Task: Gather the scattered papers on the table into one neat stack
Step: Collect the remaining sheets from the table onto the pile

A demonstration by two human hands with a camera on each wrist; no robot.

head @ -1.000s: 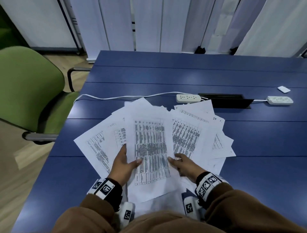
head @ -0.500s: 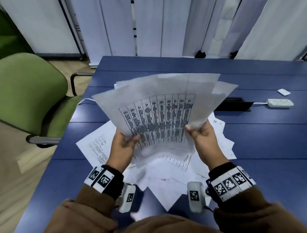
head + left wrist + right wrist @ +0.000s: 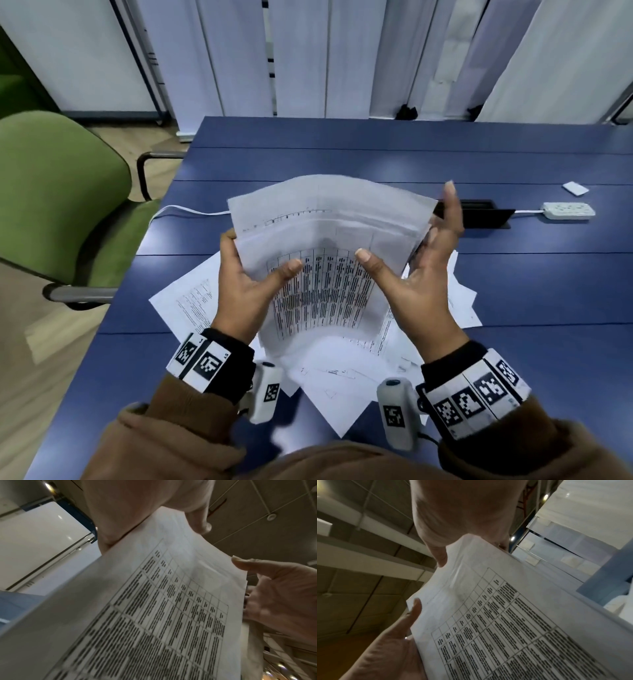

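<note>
Printed sheaf (image 3: 325, 260) raised, bowed; loose papers (image 3: 191, 301) fanned on table beneath.

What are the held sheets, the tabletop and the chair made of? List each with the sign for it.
Held sheets: thin matte printer paper; they bow between the left hand and right hand, and the print shows through.
Tabletop: looks like smooth blue laminate in panels with thin seams; the core cannot be told.
Chair: green woven-looking fabric, dark arms probably metal or plastic.

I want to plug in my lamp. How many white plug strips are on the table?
1. The white plug strip lies far right on the table. A white cable runs behind the held papers, so another may hide there.
</note>
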